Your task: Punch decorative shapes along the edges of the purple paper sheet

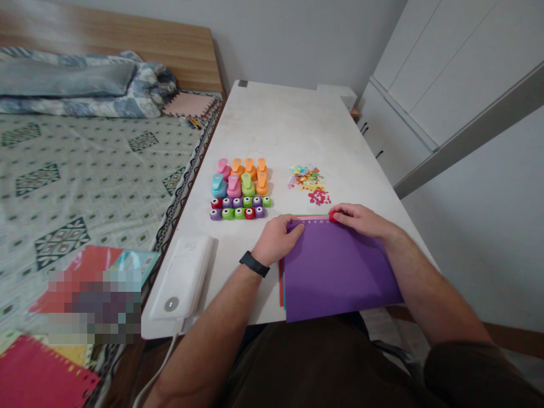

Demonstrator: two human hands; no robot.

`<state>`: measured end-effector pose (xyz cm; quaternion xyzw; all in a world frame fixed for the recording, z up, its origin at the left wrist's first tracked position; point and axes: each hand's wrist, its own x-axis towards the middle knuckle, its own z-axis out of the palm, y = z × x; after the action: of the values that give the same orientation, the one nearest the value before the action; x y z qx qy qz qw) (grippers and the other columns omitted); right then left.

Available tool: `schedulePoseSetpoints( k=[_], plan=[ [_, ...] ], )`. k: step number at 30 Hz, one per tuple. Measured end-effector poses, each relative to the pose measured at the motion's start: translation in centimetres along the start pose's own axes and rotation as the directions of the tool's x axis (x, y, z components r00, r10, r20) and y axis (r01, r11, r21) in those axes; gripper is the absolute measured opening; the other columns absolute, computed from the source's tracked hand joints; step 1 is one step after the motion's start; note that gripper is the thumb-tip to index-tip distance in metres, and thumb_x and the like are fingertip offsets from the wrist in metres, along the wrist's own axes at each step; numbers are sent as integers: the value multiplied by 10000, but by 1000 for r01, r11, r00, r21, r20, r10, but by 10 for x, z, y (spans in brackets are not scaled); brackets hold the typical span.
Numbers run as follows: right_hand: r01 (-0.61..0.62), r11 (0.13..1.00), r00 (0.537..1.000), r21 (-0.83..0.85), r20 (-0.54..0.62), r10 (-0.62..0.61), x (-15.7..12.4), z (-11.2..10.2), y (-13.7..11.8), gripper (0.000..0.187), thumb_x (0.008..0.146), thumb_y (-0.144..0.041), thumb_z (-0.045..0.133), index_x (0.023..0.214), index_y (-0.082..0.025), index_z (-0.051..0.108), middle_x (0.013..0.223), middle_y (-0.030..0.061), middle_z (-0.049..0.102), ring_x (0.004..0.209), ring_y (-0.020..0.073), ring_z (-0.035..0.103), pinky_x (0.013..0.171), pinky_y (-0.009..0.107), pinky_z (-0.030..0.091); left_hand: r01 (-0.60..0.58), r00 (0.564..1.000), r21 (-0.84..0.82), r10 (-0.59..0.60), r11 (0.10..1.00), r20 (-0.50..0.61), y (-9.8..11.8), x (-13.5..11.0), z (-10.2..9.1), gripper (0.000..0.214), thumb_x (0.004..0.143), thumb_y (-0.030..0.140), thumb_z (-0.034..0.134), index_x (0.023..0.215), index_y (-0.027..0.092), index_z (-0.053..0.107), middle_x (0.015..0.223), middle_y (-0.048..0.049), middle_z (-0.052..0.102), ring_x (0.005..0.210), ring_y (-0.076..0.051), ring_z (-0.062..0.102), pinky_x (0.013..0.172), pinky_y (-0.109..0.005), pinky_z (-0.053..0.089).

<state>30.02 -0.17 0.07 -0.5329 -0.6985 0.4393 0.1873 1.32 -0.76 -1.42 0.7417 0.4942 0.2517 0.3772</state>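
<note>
The right hand [356, 220] has its grip closed around a small red punch [333, 216], set at the far edge of a purple sheet [340, 272], where a row of little cutouts runs. The left hand [278, 237] pinches that sheet near its far left corner, thumb flat on top, fingers curled at the edge. Both forearms slant in from the person's sides, the right one passing over the sheet's right side; a dark band [254, 264] circles the left wrist. Other coloured sheets peek out beneath the purple one.

The sheets lie on a white tabletop [280, 124], reaching its near edge. Just beyond the right hand are red paper bits [319, 196], with mixed-colour bits [306, 177] behind. Ranks of punches [240, 190] stand left of these, a bare strip of tabletop between. A white device [182, 277] sits by the near left corner, its cable hanging over the edge. Past the punches, a broad white stretch runs toward the wall [297, 39]. A bed [106, 164] flanks the left side, pale cabinets [459, 62] the right.
</note>
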Motion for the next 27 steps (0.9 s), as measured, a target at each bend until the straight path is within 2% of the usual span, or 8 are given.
schedulePoseSetpoints(
  k=[20,27],
  plan=[
    [34,999,995,-20,95,-32,-5,-1,-6,390,918,-503,609,1157,-206,693,991,57,686,874,201,590,801,339,464,-10,1000,-14,10,1000,2,-3,0,1,316,924,436,562,986,188,748,865,-57,750,762,-195,651,680,-285,469],
    [36,999,997,3,65,-36,-4,0,-5,395,915,-518,608,1142,-207,698,1009,61,699,898,218,605,823,355,476,-20,1000,-3,20,1000,3,-2,0,1,309,927,425,563,982,183,748,882,-61,757,784,-198,658,701,-283,478]
  ],
)
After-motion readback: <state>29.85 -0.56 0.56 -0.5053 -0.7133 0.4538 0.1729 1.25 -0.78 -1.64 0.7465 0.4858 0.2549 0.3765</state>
